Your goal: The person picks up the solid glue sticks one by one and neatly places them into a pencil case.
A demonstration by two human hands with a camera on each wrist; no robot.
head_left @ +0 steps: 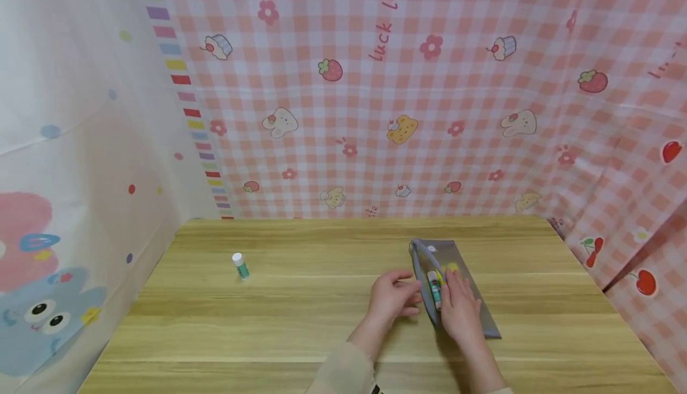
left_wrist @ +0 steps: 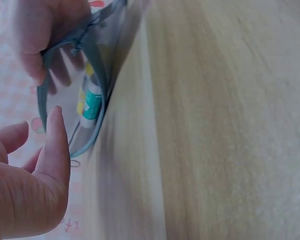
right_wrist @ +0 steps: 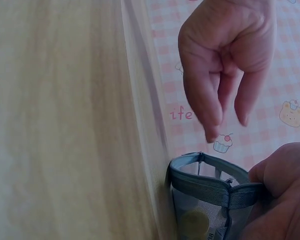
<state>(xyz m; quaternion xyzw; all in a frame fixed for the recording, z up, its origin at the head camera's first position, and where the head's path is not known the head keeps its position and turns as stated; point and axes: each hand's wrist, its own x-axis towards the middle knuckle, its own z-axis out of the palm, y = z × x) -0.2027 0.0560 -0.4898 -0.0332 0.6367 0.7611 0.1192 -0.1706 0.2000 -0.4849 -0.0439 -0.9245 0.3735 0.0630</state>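
A grey mesh zipper pouch [head_left: 485, 318] lies on the table with its mouth spread open to the left. My right hand [head_left: 460, 307] holds the pouch at its rim; the right wrist view shows thumb and fingers [right_wrist: 282, 177] about the zipper edge. Inside the pouch are a glue stick [left_wrist: 92, 102] with a green label and something yellow [head_left: 452, 267], partly hidden by mesh. Just left of the mouth, my left hand [head_left: 393, 295] hovers with loosely bent fingers and nothing in them. Its fingertips are close beside the pouch's opening.
Another glue stick [head_left: 241, 267], white-capped with a green label, is on the left part of the wooden table [head_left: 300, 322]. A pink checked cloth [head_left: 376, 161] hangs behind the table, and a white printed cloth [head_left: 96, 143] hangs at the left.
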